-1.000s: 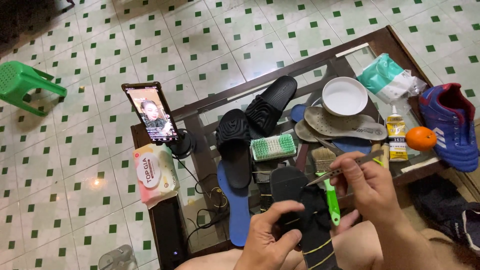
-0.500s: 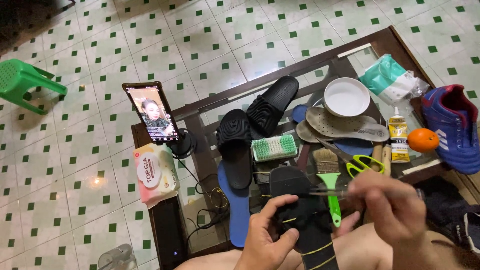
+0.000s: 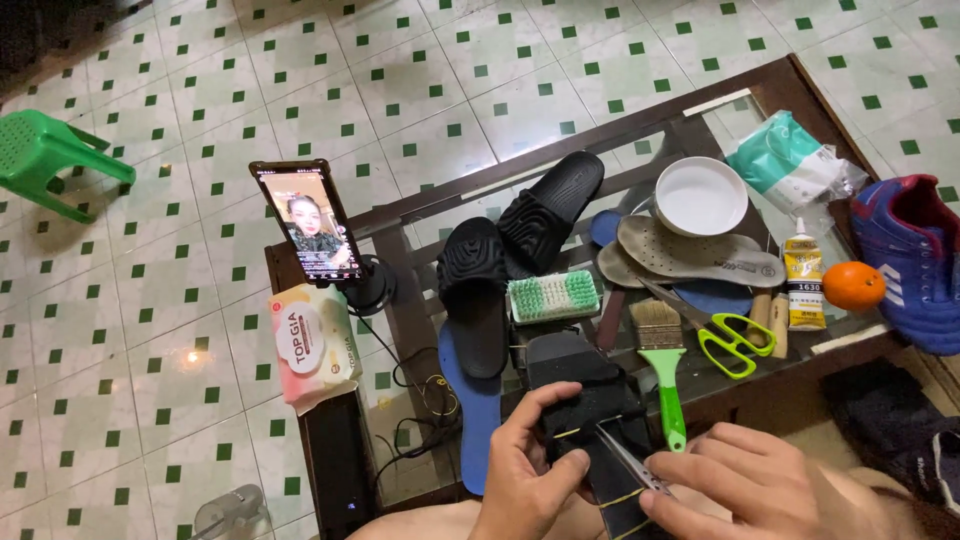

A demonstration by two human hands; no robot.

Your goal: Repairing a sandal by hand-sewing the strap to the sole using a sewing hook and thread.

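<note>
My left hand [image 3: 535, 475] grips a black sandal [image 3: 578, 385] with yellow stitching along its sole, held over the near edge of the glass table [image 3: 420, 245]. My right hand [image 3: 770, 490] pinches a thin metal tool [image 3: 630, 465] whose tip rests on the sandal's strap, close to my left fingers. Both hands sit low in the view, and the sandal's heel is hidden under them.
On the table lie a green-handled paintbrush [image 3: 662, 360], green scissors [image 3: 735, 342], a scrub brush [image 3: 553, 296], two black slides [image 3: 478, 285], insoles [image 3: 700, 255], a white bowl [image 3: 700, 195], a glue bottle [image 3: 803, 280], an orange [image 3: 853, 285] and a blue sports shoe [image 3: 915, 255]. A phone on a stand [image 3: 305, 222] and a wipes pack [image 3: 312, 345] stand at the left.
My right hand has dropped lower and nearer with the metal tool, bringing its tip onto the sandal. My left hand has closed tighter around the sandal.
</note>
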